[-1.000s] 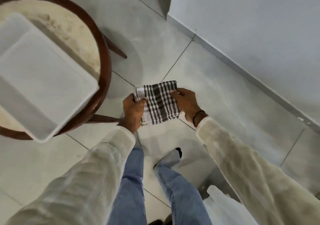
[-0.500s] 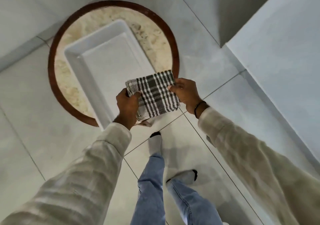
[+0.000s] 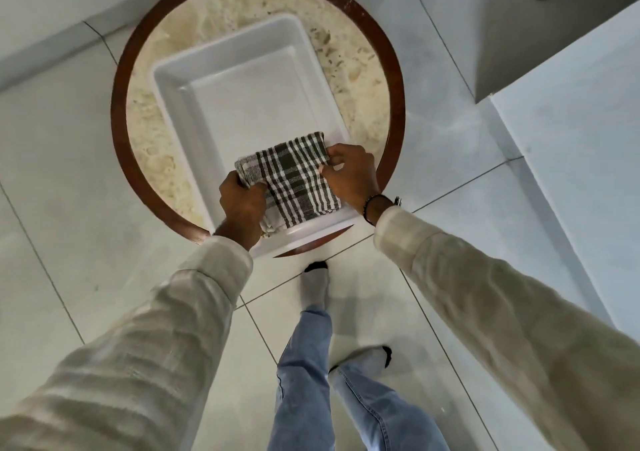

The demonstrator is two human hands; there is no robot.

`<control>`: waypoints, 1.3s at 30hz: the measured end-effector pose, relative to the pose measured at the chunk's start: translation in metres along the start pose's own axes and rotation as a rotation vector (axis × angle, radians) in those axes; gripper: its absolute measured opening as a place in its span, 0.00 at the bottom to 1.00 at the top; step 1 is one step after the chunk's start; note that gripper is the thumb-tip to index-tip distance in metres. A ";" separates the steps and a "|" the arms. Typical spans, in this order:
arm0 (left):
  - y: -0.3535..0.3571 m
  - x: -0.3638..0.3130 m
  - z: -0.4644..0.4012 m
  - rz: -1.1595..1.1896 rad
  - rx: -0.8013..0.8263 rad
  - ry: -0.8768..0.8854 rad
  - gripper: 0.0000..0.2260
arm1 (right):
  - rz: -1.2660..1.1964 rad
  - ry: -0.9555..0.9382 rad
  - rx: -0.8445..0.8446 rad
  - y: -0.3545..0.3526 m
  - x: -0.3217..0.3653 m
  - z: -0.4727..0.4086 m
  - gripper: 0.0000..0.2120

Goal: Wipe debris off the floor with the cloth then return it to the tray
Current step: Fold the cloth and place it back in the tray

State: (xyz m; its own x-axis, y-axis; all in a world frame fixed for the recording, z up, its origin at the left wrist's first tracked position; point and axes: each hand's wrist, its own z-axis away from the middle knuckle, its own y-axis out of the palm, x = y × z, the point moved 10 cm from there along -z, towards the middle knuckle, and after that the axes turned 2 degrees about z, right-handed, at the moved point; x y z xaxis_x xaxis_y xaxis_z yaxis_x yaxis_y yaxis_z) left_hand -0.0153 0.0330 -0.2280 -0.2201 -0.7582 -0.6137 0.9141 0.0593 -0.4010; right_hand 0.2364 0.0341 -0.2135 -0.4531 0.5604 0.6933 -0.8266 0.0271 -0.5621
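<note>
Sleeves reach forward; left hand [image 3: 242, 204] and right hand [image 3: 351, 175] both pinch folded plaid cloth [image 3: 294, 178] by its sides, over near end of white tray [image 3: 173, 104] on round table [image 3: 391, 69].

Both hands are on the folded checked cloth [image 3: 294, 180], held right over the near end of the white tray [image 3: 180, 104]. Left hand [image 3: 242, 204] grips the corner on its side, right hand [image 3: 351, 176] pinches the opposite edge with its fingers [image 3: 329, 168]. Tray sits on a round counter [image 3: 119, 131] with a dark wood rim, past the fingers. Tiled floor [image 3: 69, 242] all around, socked feet below the wrists.
</note>
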 end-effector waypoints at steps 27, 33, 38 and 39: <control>-0.017 0.021 -0.009 -0.145 -0.106 0.100 0.23 | 0.141 0.073 0.053 0.023 -0.008 0.014 0.13; -0.020 0.012 -0.019 -0.175 -0.109 0.169 0.22 | 0.161 -0.008 -0.020 0.017 0.004 0.011 0.12; -0.016 -0.008 -0.020 -0.181 -0.084 0.250 0.21 | 0.177 -0.101 -0.129 0.008 0.021 0.014 0.13; -0.014 -0.015 -0.016 -0.185 -0.079 0.291 0.21 | 0.178 -0.131 -0.159 0.002 0.027 0.016 0.14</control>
State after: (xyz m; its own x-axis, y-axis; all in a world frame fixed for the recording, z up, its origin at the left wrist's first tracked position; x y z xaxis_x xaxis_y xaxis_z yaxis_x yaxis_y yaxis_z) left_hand -0.0305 0.0544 -0.2239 -0.4776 -0.5444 -0.6896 0.8231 -0.0026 -0.5680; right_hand 0.2170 0.0359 -0.1881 -0.6343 0.4567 0.6238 -0.6722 0.0728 -0.7368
